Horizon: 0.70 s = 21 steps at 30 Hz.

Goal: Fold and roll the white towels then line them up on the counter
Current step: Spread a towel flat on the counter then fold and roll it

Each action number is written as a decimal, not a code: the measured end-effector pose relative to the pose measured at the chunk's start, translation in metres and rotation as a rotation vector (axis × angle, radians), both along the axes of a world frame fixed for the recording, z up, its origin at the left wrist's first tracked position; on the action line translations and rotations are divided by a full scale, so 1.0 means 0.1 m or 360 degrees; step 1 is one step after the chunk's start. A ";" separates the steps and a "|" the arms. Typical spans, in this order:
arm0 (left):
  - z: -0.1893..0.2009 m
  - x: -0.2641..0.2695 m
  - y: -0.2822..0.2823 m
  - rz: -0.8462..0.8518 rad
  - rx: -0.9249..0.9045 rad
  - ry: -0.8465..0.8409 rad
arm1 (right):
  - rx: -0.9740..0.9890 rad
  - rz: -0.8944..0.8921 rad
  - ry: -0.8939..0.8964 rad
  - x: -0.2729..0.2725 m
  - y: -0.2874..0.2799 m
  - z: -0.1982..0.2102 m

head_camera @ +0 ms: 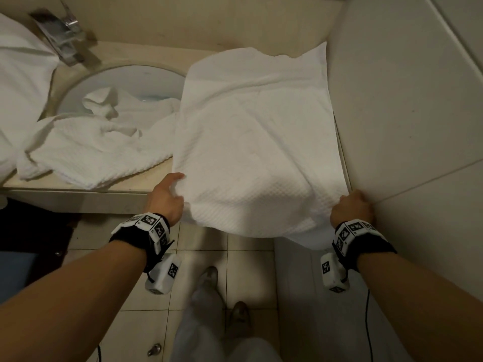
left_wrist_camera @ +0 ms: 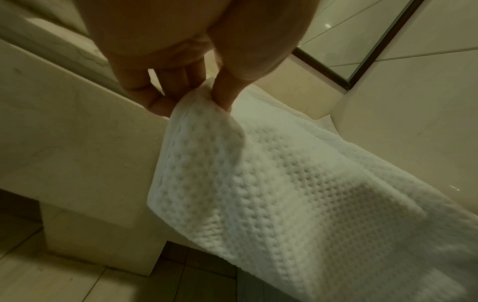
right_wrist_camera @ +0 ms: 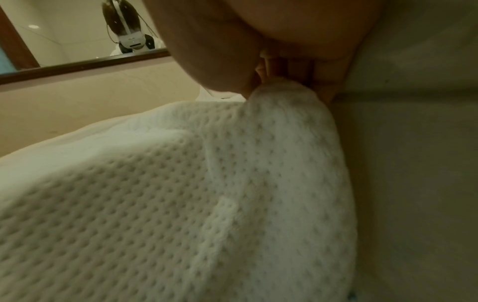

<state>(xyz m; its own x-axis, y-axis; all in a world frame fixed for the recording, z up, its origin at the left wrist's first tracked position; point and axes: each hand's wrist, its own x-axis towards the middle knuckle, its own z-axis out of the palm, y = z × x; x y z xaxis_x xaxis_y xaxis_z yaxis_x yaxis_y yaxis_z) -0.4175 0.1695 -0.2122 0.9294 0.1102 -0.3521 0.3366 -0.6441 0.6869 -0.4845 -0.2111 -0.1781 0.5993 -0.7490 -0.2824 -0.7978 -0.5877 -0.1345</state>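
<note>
A white waffle-weave towel (head_camera: 256,137) lies spread on the right end of the beige counter (head_camera: 146,178), its near end hanging over the front edge. My left hand (head_camera: 170,190) pinches the towel's (left_wrist_camera: 258,183) near left corner between thumb and fingers (left_wrist_camera: 222,96). My right hand (head_camera: 351,207) grips the towel's (right_wrist_camera: 207,194) near right corner, close against the side wall. A second white towel (head_camera: 86,155) lies crumpled on the counter to the left, partly inside the sink (head_camera: 125,79).
A chrome tap (head_camera: 62,35) stands behind the sink. More white cloth (head_camera: 18,74) is heaped at the far left. A tiled wall (head_camera: 405,100) bounds the counter on the right. A mirror (right_wrist_camera: 64,30) runs along the back. My feet stand on the tiled floor (head_camera: 198,257).
</note>
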 end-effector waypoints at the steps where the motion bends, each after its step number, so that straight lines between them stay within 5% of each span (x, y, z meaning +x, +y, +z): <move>1: 0.00 -0.02 0.02 -0.0013 0.0002 0.0005 | -0.0012 -0.0018 0.0037 0.01 0.02 0.00; 9: -0.06 -0.07 0.18 -0.0044 0.0069 0.0104 | -0.0054 -0.0043 0.0175 0.04 0.07 0.03; 14: 0.06 -0.08 0.13 -0.0176 0.0350 0.0110 | -0.0035 -0.0054 0.0254 0.05 0.08 0.05; 18: 0.29 0.11 0.08 0.0090 0.0530 -0.0026 | 0.0154 -0.0153 0.0157 0.24 0.10 0.13; 21: 0.39 0.44 0.09 0.0164 0.0290 -0.0055 | 0.0246 -0.0142 0.0082 0.49 0.10 0.25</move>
